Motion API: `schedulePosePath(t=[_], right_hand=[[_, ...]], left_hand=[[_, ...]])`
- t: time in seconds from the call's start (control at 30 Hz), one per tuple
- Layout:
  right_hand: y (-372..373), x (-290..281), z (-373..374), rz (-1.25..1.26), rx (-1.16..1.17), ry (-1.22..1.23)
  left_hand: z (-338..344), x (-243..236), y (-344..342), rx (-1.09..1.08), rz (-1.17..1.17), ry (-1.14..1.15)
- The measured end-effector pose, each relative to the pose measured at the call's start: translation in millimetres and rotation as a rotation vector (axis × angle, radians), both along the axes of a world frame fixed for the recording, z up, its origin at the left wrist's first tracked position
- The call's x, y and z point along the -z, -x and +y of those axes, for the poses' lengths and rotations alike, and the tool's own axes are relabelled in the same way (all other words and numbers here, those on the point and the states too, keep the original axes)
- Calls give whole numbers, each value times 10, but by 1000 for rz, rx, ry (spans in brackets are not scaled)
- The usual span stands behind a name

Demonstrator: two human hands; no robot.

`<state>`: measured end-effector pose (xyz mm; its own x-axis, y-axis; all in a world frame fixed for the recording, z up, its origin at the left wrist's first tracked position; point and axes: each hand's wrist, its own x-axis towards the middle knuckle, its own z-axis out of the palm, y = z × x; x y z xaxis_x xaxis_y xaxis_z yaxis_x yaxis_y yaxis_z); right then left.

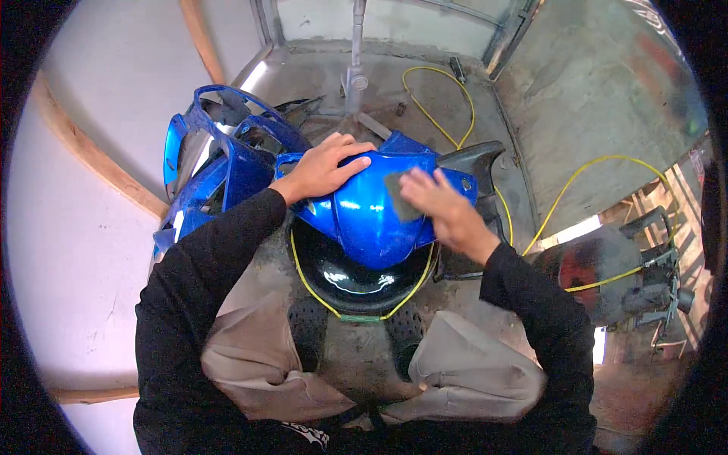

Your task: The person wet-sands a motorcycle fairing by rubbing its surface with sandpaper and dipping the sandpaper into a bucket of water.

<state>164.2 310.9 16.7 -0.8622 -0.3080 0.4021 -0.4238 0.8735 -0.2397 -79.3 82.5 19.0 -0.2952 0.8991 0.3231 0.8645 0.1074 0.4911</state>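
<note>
A glossy blue motorcycle body panel [371, 220] lies tilted over a shiny black basin [356, 280] in front of me. My left hand [326, 167] grips the panel's upper left part, its fingers over the far edge and the thumb on the blue surface. On the panel's right side, my right hand [440, 203] holds a grey-green abrasive pad [400, 199] flat against the surface. The right fingers are smeared by motion. Part of the pad is hidden under them.
More blue body panels [227, 167] are piled at the left. Black plastic parts [474, 158] lie to the right. A yellow hose [576, 182] loops toward a dark, red-marked tank [591, 269]. A metal post [356, 61] stands behind. My sandals [307, 326] flank the basin's near side.
</note>
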Motion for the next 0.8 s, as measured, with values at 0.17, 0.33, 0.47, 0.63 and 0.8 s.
schedulePosePath(t=[0.17, 0.33, 0.47, 0.63, 0.8], right_hand=[[-51, 85, -128, 23, 10, 91], [-84, -6, -245, -101, -131, -102], [28, 59, 169, 10, 169, 6], [-170, 17, -434, -82, -201, 63], [27, 35, 60, 47, 65, 22]], left_hand=[[1, 30, 37, -1, -13, 26], [-58, 53, 47, -27, 33, -2], [55, -18, 24, 13, -2, 5], [-60, 32, 37, -7, -2, -5], [-4, 35, 29, -1, 10, -6]])
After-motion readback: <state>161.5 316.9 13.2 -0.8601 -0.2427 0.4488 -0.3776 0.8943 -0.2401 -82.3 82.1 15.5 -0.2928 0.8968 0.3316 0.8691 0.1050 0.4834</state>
